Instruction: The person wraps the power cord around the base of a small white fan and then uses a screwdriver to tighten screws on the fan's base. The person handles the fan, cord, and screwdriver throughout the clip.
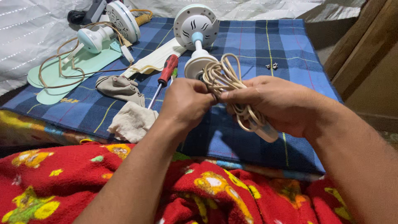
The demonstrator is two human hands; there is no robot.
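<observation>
cord: cream cable bundle [226,81], coiled in loops, held up between both hands just above the blue plaid cloth [257,45]; its plug end hangs below the R palm.
right hand: right hand [271,103] closed round the coil; thumb and fingers wrap the loops, plug partly hidden under the palm.
left hand: left hand [186,103] pinched shut on the coil at its middle, fingertips meeting the R fingertips.
fan motor: white round motor housing [195,25] on a short neck w/ dome base, lying just behind the coil; cord seems to run to it, junction hidden.
screwdriver: 1, red handle [168,69], lying on cloth just L of the dome base, shaft pointing toward the camera.
rags: 2 beige rags [132,121], touching each other, L of the screwdriver.
screws: small metal bits [271,65], approx 2, far R on cloth; too small to count surely.
second fan: 1 more white motor unit [97,37] w/ round guard piece, upper L, brown cord looped about it.
blades: pale green blades [74,68] under that cord; 1 cream blade [159,58] beside the screwdriver.
containers: can't tell any in view.
foreground: red fleece blanket [83,182], yellow-green print, under both forearms.
</observation>
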